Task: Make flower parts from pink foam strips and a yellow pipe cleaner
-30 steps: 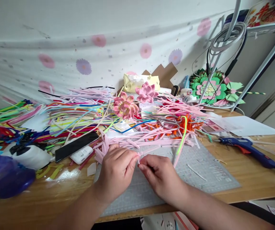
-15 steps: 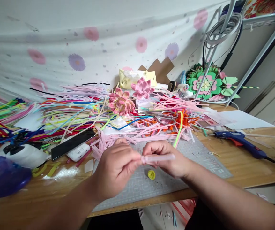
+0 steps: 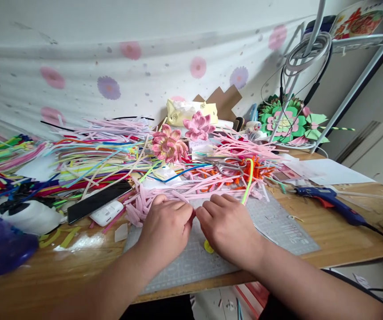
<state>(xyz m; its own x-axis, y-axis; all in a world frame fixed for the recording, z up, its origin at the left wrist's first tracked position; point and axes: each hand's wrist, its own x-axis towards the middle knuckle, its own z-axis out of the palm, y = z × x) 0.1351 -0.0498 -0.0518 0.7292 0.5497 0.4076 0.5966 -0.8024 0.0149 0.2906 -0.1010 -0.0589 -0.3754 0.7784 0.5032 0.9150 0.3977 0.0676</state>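
Observation:
My left hand (image 3: 166, 231) and my right hand (image 3: 229, 231) meet above the grey cutting mat (image 3: 283, 222), backs up and fingers curled in a pinch. Between them is the short pale pink pipe cleaner seen half a second ago; now the fingers hide it. Partly covered by my right hand, a small yellow coil (image 3: 208, 246) lies on the mat. Just beyond my fingers spreads a heap of pink pipe cleaners (image 3: 198, 189). A bent yellow-green pipe cleaner (image 3: 249, 180) stands up behind my right hand.
Two pink flowers (image 3: 169, 144) stand behind the heap, near scissors (image 3: 228, 166). On the left are a black phone (image 3: 100, 202), a white case (image 3: 107, 213) and bundles of coloured pipe cleaners (image 3: 88, 164). A blue glue gun (image 3: 331, 204) with its cord lies on the right.
My right hand has turned over, back up, and moved slightly left against my left hand. The pink pipe cleaner that stuck out over my right fingers is out of sight.

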